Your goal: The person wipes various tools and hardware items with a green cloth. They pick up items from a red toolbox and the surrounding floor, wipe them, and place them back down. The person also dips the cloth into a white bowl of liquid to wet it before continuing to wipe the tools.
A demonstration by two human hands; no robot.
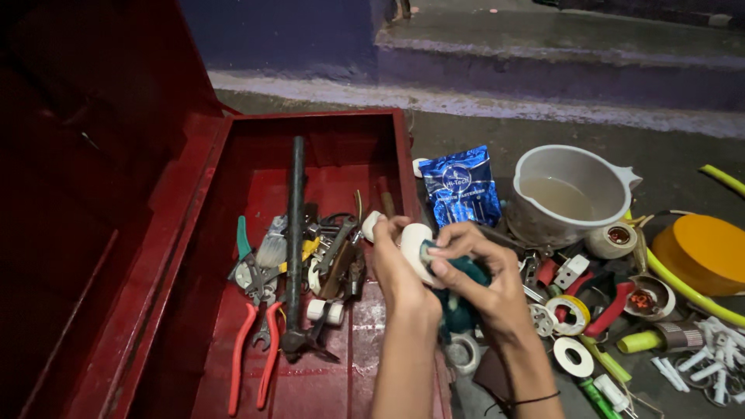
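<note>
My left hand [397, 268] and my right hand [479, 279] meet above the right wall of an open red metal toolbox [233, 178]. Between them they hold a white roll of tape [414, 247]. The left hand grips it from the left. The right hand's fingers press its right face and also hold a dark teal object [466, 306] underneath, partly hidden by the palm. Inside the toolbox lie a long black bar [295, 233], orange-handled pliers [252, 349], a paintbrush [272, 248] and several small tools.
On the ground to the right lie a blue foil packet [462, 186], a grey pot [570, 194], an orange round lid [706, 252], a yellow-green hose [687, 287], tape rolls [570, 314] and white wall plugs [710, 361]. A concrete step [543, 62] runs behind.
</note>
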